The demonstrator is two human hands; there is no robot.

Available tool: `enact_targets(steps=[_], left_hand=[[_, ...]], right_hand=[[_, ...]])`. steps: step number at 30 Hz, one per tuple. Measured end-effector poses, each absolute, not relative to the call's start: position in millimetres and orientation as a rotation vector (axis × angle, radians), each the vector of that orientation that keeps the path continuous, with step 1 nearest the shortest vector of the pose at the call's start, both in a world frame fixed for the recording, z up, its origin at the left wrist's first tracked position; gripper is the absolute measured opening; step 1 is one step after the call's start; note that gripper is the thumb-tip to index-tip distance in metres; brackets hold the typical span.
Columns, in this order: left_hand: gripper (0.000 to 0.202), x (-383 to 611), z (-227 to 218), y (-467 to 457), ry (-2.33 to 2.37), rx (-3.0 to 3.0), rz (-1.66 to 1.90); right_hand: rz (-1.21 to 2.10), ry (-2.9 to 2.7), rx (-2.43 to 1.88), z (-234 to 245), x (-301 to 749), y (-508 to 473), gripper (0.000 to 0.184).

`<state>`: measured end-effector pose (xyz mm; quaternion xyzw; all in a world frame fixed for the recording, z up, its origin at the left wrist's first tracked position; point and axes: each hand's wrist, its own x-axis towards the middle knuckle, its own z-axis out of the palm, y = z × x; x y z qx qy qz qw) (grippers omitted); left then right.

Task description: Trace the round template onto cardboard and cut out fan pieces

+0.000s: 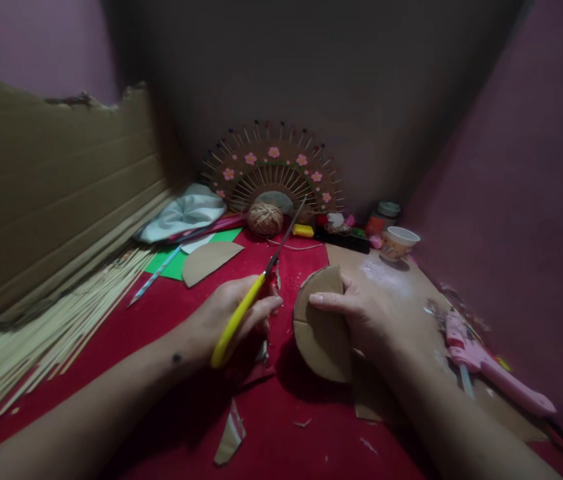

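My left hand [221, 310] is closed around a pair of scissors with yellow handles [238, 320], their blades pointing up and away. In my right hand [368, 320] is a half-circle of brown cardboard [322, 343], held upright with the thumb flat on its face and the fingers hidden behind. The scissors and this piece are apart. A second cardboard half-circle [208, 261] lies beyond my left hand. Below my hands, a cardboard scrap [231, 437] rests on the red cloth [281, 453].
Thin sticks [61, 333] lie at the left, near a pencil [156, 275]. At the back stand a decorated stick fan [274, 153] and a twine ball [265, 219]. On the right are a paper cup [398, 245] and a pink glue gun [491, 370].
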<state>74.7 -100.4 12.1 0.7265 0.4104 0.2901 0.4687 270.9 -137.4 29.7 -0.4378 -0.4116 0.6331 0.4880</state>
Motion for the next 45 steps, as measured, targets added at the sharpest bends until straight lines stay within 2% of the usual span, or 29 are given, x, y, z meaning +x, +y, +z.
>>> enact_targets(steps=[4, 14, 20, 24, 26, 29, 33, 36, 38, 41, 43, 45], left_hand=[[0.032, 77.0, 11.5, -103.8, 0.938, 1.665, 0.643], [0.018, 82.6, 22.2, -113.0, 0.871, 1.609, 0.632], [0.018, 83.1, 22.9, -114.4, 0.883, 1.645, 0.698], [0.02, 81.5, 25.4, -115.6, 0.892, 1.737, 0.752], [0.02, 80.7, 25.8, -114.7, 0.934, 1.76, 0.778], [0.031, 81.5, 22.7, -110.5, 1.034, 1.591, 0.815], [0.045, 86.1, 18.0, -104.9, 0.854, 1.114, 0.727], [0.033, 88.1, 20.3, -103.8, 0.565, 1.004, 0.707], [0.019, 87.0, 23.1, -102.8, 0.464, 0.957, 0.773], [0.015, 82.5, 25.8, -100.0, 0.523, 0.94, 0.805], [0.016, 79.4, 26.5, -99.3, 0.573, 0.992, 0.813], [0.017, 77.4, 26.6, -100.4, 0.554, 1.088, 0.778]], right_hand=[[1.542, -0.986, -1.047, 25.5, 267.3, -136.8, 0.027], [1.636, -0.96, -0.893, 14.2, 259.7, -135.7, 0.024], [1.63, -0.961, -0.903, 9.2, 259.5, -135.4, 0.024], [1.597, -0.999, -0.85, 10.9, 261.6, -133.3, 0.017], [1.45, -1.019, -0.844, 16.6, 264.2, -134.1, 0.012], [0.987, -1.232, -0.902, 28.6, 267.3, -140.3, 0.009], [0.213, -1.761, -0.859, 32.2, 260.5, -151.1, 0.028], [0.04, -2.051, -0.719, 22.6, 251.3, -152.8, 0.041], [0.091, -2.114, -0.71, 17.9, 249.6, -151.5, 0.044], [0.246, -1.878, -0.902, 18.9, 256.1, -147.0, 0.042], [0.588, -1.556, -0.999, 20.5, 261.7, -142.8, 0.035], [1.155, -1.283, -1.003, 18.2, 263.9, -139.2, 0.027]])
